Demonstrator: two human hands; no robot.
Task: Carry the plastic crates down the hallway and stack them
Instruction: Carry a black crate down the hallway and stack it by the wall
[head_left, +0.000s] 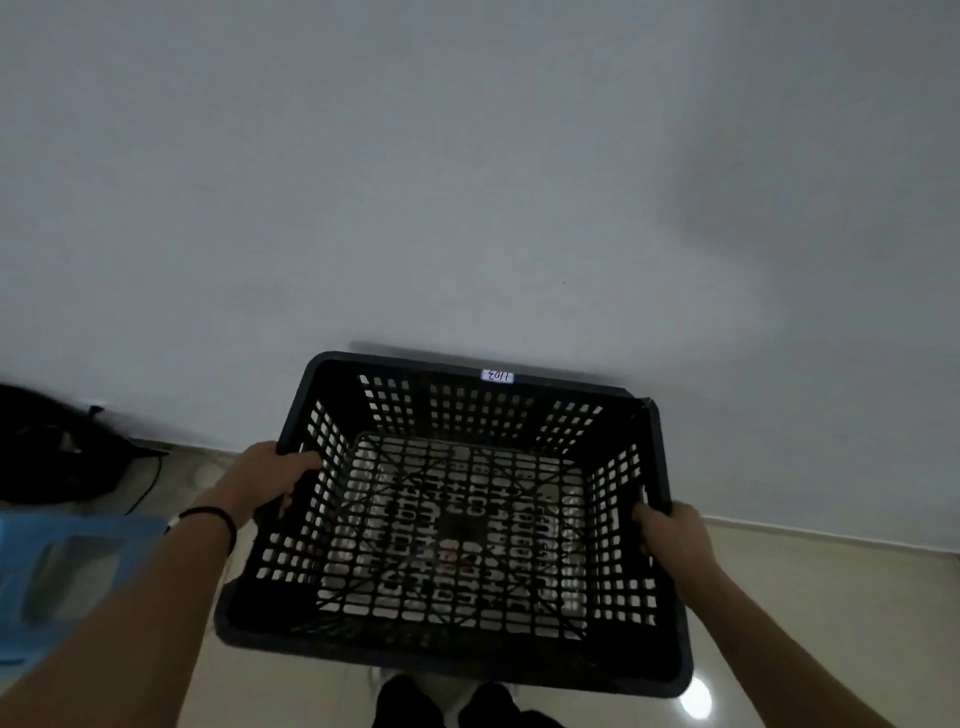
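A black plastic crate (457, 654) with perforated walls and floor is held in front of me, close to a plain white wall. It is empty, and a small white label sits on its far rim. My left hand (270, 475) grips the left rim, fingers curled inside, with a black band on the wrist. My right hand (670, 535) grips the right rim. Through the crate's floor I see what looks like another perforated layer beneath, but I cannot tell whether it is a second crate.
A blue plastic object (57, 582), perhaps a stool, stands at the left edge. A black bag (52, 452) with a cable lies on the floor against the wall. Glossy beige floor tiles (810, 613) show on the right. My dark shoes (447, 706) are below the crate.
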